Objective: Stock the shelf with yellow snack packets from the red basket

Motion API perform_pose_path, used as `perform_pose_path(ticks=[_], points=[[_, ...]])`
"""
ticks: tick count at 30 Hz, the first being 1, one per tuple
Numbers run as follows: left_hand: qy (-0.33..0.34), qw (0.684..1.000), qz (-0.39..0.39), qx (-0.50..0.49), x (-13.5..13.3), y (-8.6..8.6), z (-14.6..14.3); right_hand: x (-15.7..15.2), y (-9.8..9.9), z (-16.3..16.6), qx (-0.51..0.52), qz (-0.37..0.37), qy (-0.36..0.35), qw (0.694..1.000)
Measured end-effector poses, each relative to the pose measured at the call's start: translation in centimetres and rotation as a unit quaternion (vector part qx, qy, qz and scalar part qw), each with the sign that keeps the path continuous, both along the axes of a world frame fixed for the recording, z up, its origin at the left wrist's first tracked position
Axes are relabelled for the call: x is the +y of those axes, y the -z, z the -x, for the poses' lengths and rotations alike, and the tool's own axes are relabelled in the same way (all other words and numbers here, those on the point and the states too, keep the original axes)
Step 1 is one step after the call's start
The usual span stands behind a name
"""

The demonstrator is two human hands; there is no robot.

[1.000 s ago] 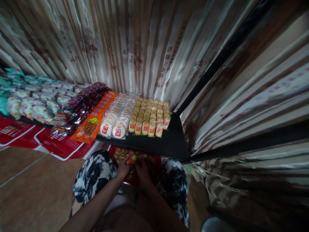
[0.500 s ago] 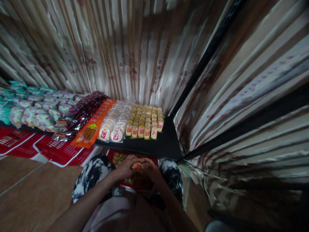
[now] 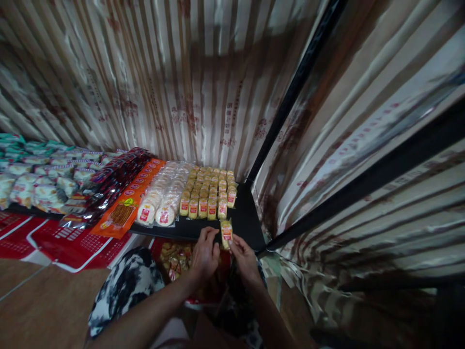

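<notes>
Both my hands are raised to the front edge of a black shelf. My left hand and my right hand pinch one small yellow snack packet with a red label between their fingertips, upright over the shelf edge. Just beyond it stand rows of the same yellow packets. Below my hands, between my knees, a red box holds more of these packets.
Left of the yellow rows lie round white cakes in clear wrap, orange packets, dark red packets and pale bagged snacks. Red crates sit under the shelf. Striped shiny curtain backs and flanks the shelf.
My hands rose from the red box in my lap to the shelf edge, carrying one yellow packet. The view tilted up slightly.
</notes>
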State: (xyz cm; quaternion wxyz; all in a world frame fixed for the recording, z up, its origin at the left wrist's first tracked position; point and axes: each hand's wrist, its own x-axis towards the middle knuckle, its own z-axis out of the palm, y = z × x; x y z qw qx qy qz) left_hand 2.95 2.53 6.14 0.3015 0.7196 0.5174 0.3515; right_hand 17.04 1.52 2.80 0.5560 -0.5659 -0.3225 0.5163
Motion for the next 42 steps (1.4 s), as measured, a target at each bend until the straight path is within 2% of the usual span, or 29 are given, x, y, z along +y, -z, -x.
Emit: perform_pose_path(ticks=[5, 8, 13, 17, 21, 24, 30, 38, 42], points=[[0.038, 0.998, 0.040, 0.004, 1.5, -0.3, -3.9, 3.6, 1.0, -2.3, -0.074, -0.024, 0.084, 0.994], [0.054, 0.996, 0.067, 0.017, 3.1, -0.4, -5.8, 5.6, 1.2, -3.5, -0.132, -0.029, 0.087, 0.987], [0.031, 0.994, 0.103, 0.034, 5.5, -1.0, -7.8, 8.4, 0.9, -4.6, -0.255, -0.024, 0.092, 0.962], [0.026, 0.992, 0.118, 0.030, 6.6, -1.2, -8.5, 9.8, 0.8, -4.6, -0.350, -0.001, 0.083, 0.933], [0.021, 0.992, 0.128, 0.014, 7.1, -1.3, -8.6, 10.3, 0.7, -4.2, -0.411, 0.002, 0.060, 0.910], [0.017, 0.989, 0.144, 0.007, 7.4, -1.5, -8.5, 10.5, 0.3, -3.8, -0.452, 0.032, 0.050, 0.890], [0.013, 0.989, 0.149, -0.016, 8.0, -0.9, -8.3, 10.6, -0.3, -3.3, -0.547, 0.041, 0.038, 0.835], [0.011, 0.990, 0.138, -0.003, 8.1, 0.2, -8.4, 10.8, 0.6, -3.3, -0.541, 0.011, 0.051, 0.839], [0.014, 0.996, 0.092, -0.001, 6.8, 1.1, -7.6, 10.1, 0.9, -3.4, -0.511, -0.034, 0.075, 0.856]])
